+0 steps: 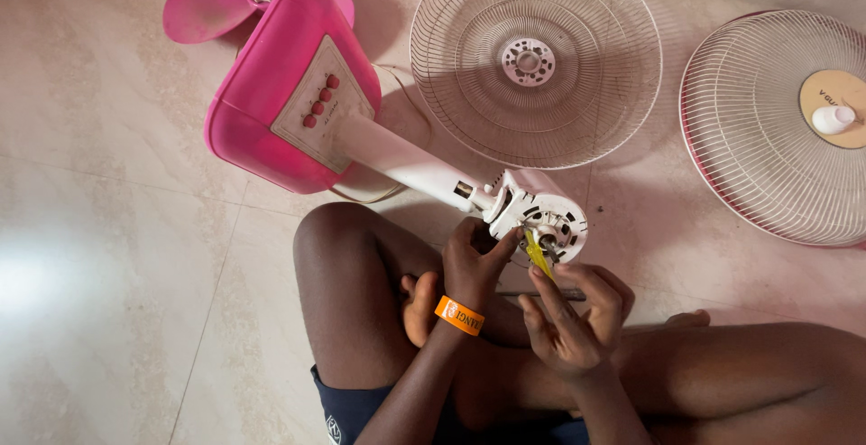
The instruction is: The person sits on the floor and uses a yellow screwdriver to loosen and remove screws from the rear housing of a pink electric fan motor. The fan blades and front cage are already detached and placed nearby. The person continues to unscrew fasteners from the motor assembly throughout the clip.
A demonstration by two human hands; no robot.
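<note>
L hand (475,260) pinches white motor head (538,215) at its 8 o'clock, R hand (577,314) grips yellow screwdriver (538,254) at 6 o'clock—I'd keep tip square w/ screw, head braced.

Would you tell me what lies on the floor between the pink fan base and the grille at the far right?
In the head view, another white wire grille lies flat between the pink base and the right grille.

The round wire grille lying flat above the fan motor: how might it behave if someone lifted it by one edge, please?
The wire grille is probably light for its size, being mostly open thin wire. It may flex slightly. Lying flat, it seems unlikely to roll.
</note>
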